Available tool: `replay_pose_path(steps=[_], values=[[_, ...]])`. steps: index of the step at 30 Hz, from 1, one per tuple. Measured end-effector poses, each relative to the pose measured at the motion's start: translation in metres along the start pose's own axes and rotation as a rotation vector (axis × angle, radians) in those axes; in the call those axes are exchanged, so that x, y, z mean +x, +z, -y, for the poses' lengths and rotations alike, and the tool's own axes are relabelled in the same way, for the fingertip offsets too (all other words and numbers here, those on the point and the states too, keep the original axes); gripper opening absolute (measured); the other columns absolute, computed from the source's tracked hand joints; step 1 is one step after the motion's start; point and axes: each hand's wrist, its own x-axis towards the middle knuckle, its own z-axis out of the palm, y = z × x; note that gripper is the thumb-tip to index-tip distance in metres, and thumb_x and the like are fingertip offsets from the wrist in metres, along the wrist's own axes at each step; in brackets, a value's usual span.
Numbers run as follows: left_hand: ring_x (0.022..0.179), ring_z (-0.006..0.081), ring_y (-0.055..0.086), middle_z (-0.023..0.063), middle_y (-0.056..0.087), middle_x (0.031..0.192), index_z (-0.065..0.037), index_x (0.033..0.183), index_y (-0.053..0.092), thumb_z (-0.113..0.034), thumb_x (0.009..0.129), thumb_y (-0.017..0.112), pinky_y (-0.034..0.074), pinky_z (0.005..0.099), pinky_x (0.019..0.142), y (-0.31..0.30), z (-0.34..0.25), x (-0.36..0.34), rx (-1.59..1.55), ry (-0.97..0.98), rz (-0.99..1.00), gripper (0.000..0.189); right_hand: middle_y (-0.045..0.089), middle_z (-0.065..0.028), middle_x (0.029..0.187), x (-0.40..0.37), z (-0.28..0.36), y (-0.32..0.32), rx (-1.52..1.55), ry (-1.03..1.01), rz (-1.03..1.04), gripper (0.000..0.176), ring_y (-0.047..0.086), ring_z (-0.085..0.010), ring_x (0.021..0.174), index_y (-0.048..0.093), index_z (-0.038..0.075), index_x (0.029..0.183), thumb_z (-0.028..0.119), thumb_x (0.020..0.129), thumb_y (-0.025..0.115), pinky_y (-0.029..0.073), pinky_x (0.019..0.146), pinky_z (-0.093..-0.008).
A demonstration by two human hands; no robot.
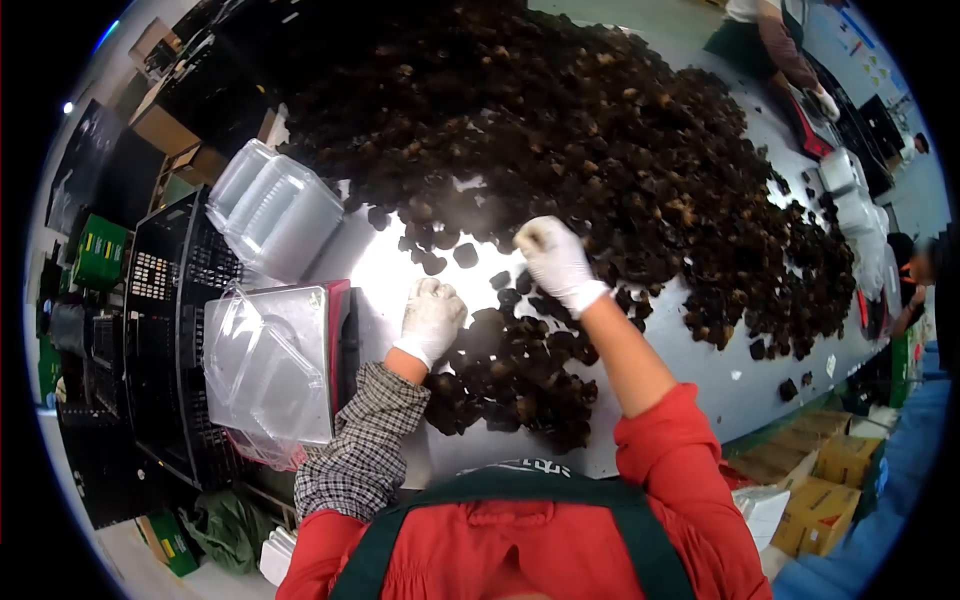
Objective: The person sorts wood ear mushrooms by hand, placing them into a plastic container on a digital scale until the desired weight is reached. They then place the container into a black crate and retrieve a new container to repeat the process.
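Big heap [560, 130] of loose pieces on table [740, 380], far side, spreading R. Small pile [510, 385] at near edge, betw. both arms. L hand [432, 318] at pile's L side; R hand [555, 262] beyond pile, at heap's near edge. Container stack [275, 210] L of heap; crates [160, 330] L of table. Boxes [825, 480] below table, R.

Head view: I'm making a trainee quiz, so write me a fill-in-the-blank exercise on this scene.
The left hand and right hand both wear ___ gloves.
The stacked clear containers lie on the person's ___ side.
The right sleeve is coloured ___.
Missing: white; left; red.
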Motion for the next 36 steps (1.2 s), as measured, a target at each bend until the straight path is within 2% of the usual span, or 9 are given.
replay_pose_path(steps=[7, 11, 13, 17, 21, 23, 26, 31, 36], values=[[0.087, 0.0264, 0.052, 0.0063, 0.060, 0.081, -0.010, 0.069, 0.066, -0.019, 0.074, 0.061, 0.040, 0.0392, 0.083, 0.007, 0.002, 0.010, 0.050, 0.065, -0.062, 0.011, 0.057, -0.0053, 0.076, -0.217, 0.005, -0.209, -0.187, 0.429, -0.412, 0.010, 0.052, -0.0140, 0.071, 0.061, -0.001, 0.088, 0.008, 0.087, 0.059, 0.044, 0.066, -0.0281], [0.082, 0.0286, 0.054, 0.0098, 0.060, 0.072, -0.006, 0.066, 0.063, -0.011, 0.071, 0.064, 0.042, 0.0405, 0.080, -0.023, -0.025, 0.017, -0.327, -0.047, -0.320, 0.007, 0.061, -0.0152, 0.089, -0.399, 0.010, -0.277, -0.936, 0.873, -0.222, 0.018, 0.058, -0.0306, 0.081, 0.061, -0.001, 0.091, 0.016, 0.086, 0.061, 0.047, 0.077, -0.0384], [0.080, 0.0289, 0.056, 0.0095, 0.060, 0.076, -0.006, 0.068, 0.063, -0.010, 0.070, 0.067, 0.042, 0.0403, 0.079, -0.073, -0.101, 0.022, -0.762, 0.244, -0.435, 0.007, 0.061, -0.0187, 0.098, -0.447, 0.009, -0.287, -0.947, 0.915, -0.483, 0.024, 0.058, -0.0354, 0.091, 0.061, -0.002, 0.094, 0.021, 0.085, 0.062, 0.046, 0.082, -0.0419], [0.084, 0.0274, 0.058, 0.0081, 0.062, 0.086, -0.005, 0.086, 0.064, -0.008, 0.079, 0.063, 0.047, 0.0366, 0.076, -0.069, -0.202, -0.001, -0.688, 0.713, -0.218, 0.008, 0.062, -0.0161, 0.098, -0.383, 0.017, -0.271, -0.718, 0.477, -0.606, 0.017, 0.059, -0.0302, 0.093, 0.062, -0.002, 0.097, 0.011, 0.085, 0.061, 0.046, 0.086, -0.0354], [0.081, 0.0268, 0.061, 0.0072, 0.064, 0.085, -0.005, 0.083, 0.064, -0.012, 0.081, 0.065, 0.048, 0.0366, 0.076, -0.073, -0.185, -0.039, -0.851, 0.503, -0.032, 0.007, 0.061, -0.0159, 0.094, -0.263, 0.016, -0.196, -0.553, 0.057, -0.362, 0.014, 0.060, -0.0346, 0.090, 0.062, 0.003, 0.093, 0.003, 0.079, 0.059, 0.048, 0.080, -0.0388], [0.075, 0.0283, 0.059, 0.0083, 0.060, 0.076, -0.005, 0.076, 0.061, -0.018, 0.079, 0.069, 0.046, 0.0385, 0.070, -0.071, -0.152, -0.065, -0.823, 0.465, -0.096, 0.016, 0.061, -0.0133, 0.090, -0.210, 0.028, -0.158, -0.355, 0.138, -0.121, 0.009, 0.062, -0.0306, 0.081, 0.062, 0.005, 0.089, 0.011, 0.083, 0.059, 0.050, 0.071, -0.0367], [0.075, 0.0269, 0.062, 0.0111, 0.064, 0.081, -0.002, 0.074, 0.063, -0.004, 0.076, 0.069, 0.048, 0.0355, 0.069, -0.075, -0.108, -0.115, -0.832, 0.172, -0.189, 0.007, 0.062, -0.0092, 0.089, -0.135, -0.008, -0.095, -0.392, -0.178, -0.076, 0.010, 0.062, -0.0290, 0.081, 0.064, 0.009, 0.089, 0.015, 0.084, 0.058, 0.051, 0.071, -0.0377], [0.078, 0.0258, 0.062, 0.0130, 0.064, 0.085, 0.001, 0.082, 0.064, -0.001, 0.079, 0.066, 0.049, 0.0322, 0.072, -0.054, -0.075, -0.203, -0.688, -0.359, -0.364, 0.004, 0.060, -0.0150, 0.095, -0.039, -0.044, -0.026, -0.601, -0.091, 0.053, 0.013, 0.063, -0.0322, 0.080, 0.064, 0.009, 0.087, 0.013, 0.081, 0.053, 0.052, 0.069, -0.0429], [0.081, 0.0265, 0.061, 0.0137, 0.063, 0.086, 0.002, 0.083, 0.063, -0.001, 0.080, 0.065, 0.048, 0.0324, 0.074, -0.032, -0.081, -0.228, -0.768, -0.528, -0.417, 0.004, 0.061, -0.0163, 0.095, -0.022, -0.058, -0.035, -0.438, -0.014, 0.024, 0.013, 0.063, -0.0326, 0.082, 0.065, 0.005, 0.085, 0.013, 0.080, 0.055, 0.051, 0.071, -0.0399]])
